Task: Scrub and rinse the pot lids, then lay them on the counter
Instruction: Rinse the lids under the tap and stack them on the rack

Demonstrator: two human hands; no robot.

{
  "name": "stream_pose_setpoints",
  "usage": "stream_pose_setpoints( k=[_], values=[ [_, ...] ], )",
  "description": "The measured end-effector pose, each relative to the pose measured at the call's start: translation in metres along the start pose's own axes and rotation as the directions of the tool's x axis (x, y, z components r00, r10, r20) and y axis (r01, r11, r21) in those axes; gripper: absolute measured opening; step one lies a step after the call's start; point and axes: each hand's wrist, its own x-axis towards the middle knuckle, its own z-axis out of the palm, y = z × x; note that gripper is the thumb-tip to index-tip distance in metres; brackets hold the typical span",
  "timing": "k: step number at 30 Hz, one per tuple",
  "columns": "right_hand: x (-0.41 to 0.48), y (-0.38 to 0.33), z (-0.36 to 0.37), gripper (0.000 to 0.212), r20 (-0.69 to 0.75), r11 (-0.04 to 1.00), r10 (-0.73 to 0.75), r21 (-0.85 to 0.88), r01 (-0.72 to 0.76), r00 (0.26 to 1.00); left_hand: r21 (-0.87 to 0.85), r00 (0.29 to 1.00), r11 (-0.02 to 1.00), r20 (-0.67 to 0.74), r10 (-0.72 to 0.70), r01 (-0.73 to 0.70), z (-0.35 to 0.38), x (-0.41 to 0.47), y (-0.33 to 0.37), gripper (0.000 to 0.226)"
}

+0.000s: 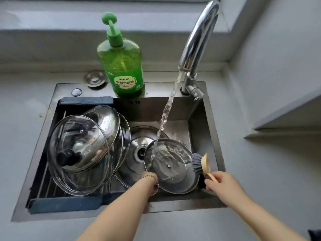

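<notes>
— So, which lid are you working on?

— I'm holding the small glass lid [171,166], round with a thin metal rim and a little metal rivet at its centre. I'm tilting it underside up, low in the right part of the steel sink [196,108]. The stream of water [167,110] is falling from the curved chrome faucet [198,40] and striking the lid's upper left edge, sheeting across the glass.

— What is each hand doing?

— My left hand [150,177] is reaching beneath the lid's near-left rim. The glass is hiding my fingers, so I cannot tell how they are closing. My right hand [221,182] is pinching the pale wooden handle of the dish brush [199,162], fingers clamped together on it. Its grey bristles are pressing on the lid's right edge.

— And the other lids?

— Just behind the small lid, a domed stainless lid [134,153] is lying flat on the sink floor. Further left, several large glass lids [83,146] are leaning stacked on a dark blue drain rack [66,204] spanning the sink's left side. The front one is showing a black knob.

— Anything on the ledge?

— A translucent green soap bottle [122,63] with a pump top is standing on the sink's back ledge, left of the faucet. Beside it a round metal cap [94,78] is sitting. Smooth grey counter [173,228] is surrounding the sink.
</notes>
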Motion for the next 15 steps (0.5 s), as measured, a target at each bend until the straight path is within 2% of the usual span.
stream_pose_setpoints(
  k=[3, 7, 9, 11, 13, 15],
  values=[
    [0.004, 0.008, -0.007, 0.020, 0.001, 0.999, -0.014, -0.044, 0.014, 1.000, -0.198, 0.997, 0.978, 0.014, 0.075, -0.070, -0.001, -0.040, 0.019, 0.036],
    [0.009, 0.012, -0.019, 0.017, 0.000, 0.991, -0.069, -0.117, 0.068, 0.998, -0.198, 0.990, 0.971, 0.024, 0.139, -0.131, -0.021, -0.087, 0.034, 0.046],
    [0.009, 0.008, -0.026, 0.037, 0.015, 0.986, -0.083, -0.144, 0.084, 0.996, -0.210, 0.981, 0.964, 0.075, 0.181, -0.162, -0.035, -0.112, 0.039, 0.051],
    [0.008, -0.001, -0.032, 0.046, 0.047, 0.971, -0.157, -0.177, 0.163, 0.986, -0.236, 0.965, 0.952, 0.123, 0.230, -0.196, -0.047, -0.136, 0.044, 0.053],
    [0.007, -0.017, -0.037, 0.044, 0.063, 0.924, -0.257, -0.278, 0.264, 0.964, -0.269, 0.944, 0.937, 0.178, 0.278, -0.225, -0.055, -0.155, 0.048, 0.059],
    [0.004, -0.037, -0.043, 0.043, 0.060, 0.825, -0.335, -0.464, 0.323, 0.940, -0.301, 0.911, 0.912, 0.218, 0.349, -0.278, -0.062, -0.173, 0.054, 0.064]
  ],
)
